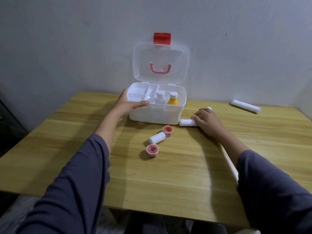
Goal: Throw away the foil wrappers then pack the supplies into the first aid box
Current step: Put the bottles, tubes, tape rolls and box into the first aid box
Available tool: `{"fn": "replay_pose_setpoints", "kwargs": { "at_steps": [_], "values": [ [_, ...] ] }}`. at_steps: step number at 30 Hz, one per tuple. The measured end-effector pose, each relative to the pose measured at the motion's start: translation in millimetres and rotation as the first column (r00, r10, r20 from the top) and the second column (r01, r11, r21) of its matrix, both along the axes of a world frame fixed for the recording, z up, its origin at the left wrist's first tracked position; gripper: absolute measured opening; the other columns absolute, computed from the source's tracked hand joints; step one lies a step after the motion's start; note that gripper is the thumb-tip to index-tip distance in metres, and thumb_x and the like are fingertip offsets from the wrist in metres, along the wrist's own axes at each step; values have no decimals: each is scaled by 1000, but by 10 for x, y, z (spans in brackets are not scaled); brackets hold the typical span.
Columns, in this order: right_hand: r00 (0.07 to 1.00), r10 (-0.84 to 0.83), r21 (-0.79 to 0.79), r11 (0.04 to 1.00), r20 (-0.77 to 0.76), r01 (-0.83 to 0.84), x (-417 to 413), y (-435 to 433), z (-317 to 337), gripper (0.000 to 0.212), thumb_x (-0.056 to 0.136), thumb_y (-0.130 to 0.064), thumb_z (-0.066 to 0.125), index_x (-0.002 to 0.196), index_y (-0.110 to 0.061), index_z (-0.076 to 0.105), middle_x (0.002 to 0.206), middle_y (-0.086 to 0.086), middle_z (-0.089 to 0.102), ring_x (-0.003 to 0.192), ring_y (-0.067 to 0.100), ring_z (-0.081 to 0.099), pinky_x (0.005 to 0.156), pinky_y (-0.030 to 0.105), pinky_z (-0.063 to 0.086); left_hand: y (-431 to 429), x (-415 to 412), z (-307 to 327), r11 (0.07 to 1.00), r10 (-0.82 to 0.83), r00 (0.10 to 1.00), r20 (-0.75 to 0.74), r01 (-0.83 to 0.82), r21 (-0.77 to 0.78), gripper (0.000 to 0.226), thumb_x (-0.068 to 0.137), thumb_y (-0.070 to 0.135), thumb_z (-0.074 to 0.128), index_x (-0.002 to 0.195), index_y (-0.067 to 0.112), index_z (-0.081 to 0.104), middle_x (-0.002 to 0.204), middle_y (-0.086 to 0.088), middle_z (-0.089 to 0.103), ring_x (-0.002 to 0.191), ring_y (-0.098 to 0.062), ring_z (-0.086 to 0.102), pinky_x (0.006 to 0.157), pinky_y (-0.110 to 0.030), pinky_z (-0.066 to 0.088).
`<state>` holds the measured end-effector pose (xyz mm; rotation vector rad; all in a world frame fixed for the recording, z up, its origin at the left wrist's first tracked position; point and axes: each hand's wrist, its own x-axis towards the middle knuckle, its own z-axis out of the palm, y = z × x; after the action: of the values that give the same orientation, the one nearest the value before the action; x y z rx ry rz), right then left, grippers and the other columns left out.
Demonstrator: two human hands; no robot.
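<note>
The white first aid box (168, 115) stands open at the table's far middle, its clear lid (161, 62) upright with a red latch. Inside stand a white bottle (160, 97) and a yellow bottle (173, 99). My left hand (128, 103) grips the box's left front corner, thumb on the rim. My right hand (206, 121) lies on a white gauze roll (186, 122) right of the box; another white roll's end (209, 108) shows behind my fingers. In front of the box lie a gauze roll (157, 137) and two red-cored tape rolls (168, 130) (152, 150). No foil wrappers are visible.
A longer white gauze roll (245, 106) lies at the far right of the wooden table (168, 179). A grey wall rises right behind the box. The table's near edge runs along the bottom, with dark floor at the left.
</note>
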<state>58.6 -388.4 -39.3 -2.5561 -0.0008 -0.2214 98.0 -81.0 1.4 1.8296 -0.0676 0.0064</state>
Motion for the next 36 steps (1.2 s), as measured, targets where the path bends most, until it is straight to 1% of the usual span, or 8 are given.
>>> {"fn": "replay_pose_setpoints", "kwargs": {
  "at_steps": [3,8,14,18,22,25,30,36],
  "values": [
    [999,29,-15,999,27,-28,2,1,8,45,90,-36,54,127,-9,51,146,17,33,138,28,29,109,34,28,1,-18,11,1000,4,1000,-2,-4,-7,117,40,51,88,144,17,47,143,-2,60,132,-21,57,102,-31,47],
    [994,-20,-150,989,-110,4,14,18,-6,75,87,-58,43,144,-12,25,156,20,10,146,28,2,119,43,11,8,-17,6,1000,2,1000,10,-2,-20,121,35,55,87,143,17,48,143,-2,61,133,-21,57,110,-35,48],
    [975,207,-165,962,-85,-219,-78,38,54,68,86,-50,54,141,-13,34,155,7,22,142,22,22,115,34,20,10,-3,-4,1000,1,1000,17,0,-17,121,35,55,87,144,18,48,143,-2,60,134,-21,56,114,-38,47],
    [950,299,-167,936,-96,-311,-142,99,48,69,86,-45,57,143,-16,30,153,3,26,139,20,29,110,27,24,3,6,-17,1000,2,1000,22,-1,-24,121,35,54,86,143,17,48,142,-2,61,132,-21,57,109,-34,47],
    [950,293,-235,921,-105,-310,-139,156,67,65,89,-46,52,142,-16,30,144,4,41,129,24,42,103,36,35,1,12,-22,1000,0,1000,21,1,-21,118,38,51,89,143,17,48,142,-3,61,132,-21,57,107,-33,47],
    [955,286,-364,884,-74,-293,-158,211,66,55,92,-41,48,140,-16,35,143,5,44,131,24,40,105,38,31,3,43,-40,1000,-5,1000,5,5,-16,103,56,37,94,145,16,47,143,-3,60,134,-21,56,104,-30,45],
    [962,259,-460,846,-87,-270,-176,305,45,43,96,-30,40,136,-14,37,141,9,43,129,28,40,103,40,31,17,89,-73,1000,3,1000,-2,-3,-6,91,68,29,94,144,15,47,143,-4,60,135,-22,56,102,-29,45],
    [971,231,-511,829,-60,-228,-189,347,-20,37,97,-26,36,130,-9,39,130,14,46,121,32,42,98,40,35,21,80,-62,1000,4,1000,5,-4,1,107,54,40,93,147,18,45,145,-2,59,134,-21,55,108,-32,45]
  ]
}}
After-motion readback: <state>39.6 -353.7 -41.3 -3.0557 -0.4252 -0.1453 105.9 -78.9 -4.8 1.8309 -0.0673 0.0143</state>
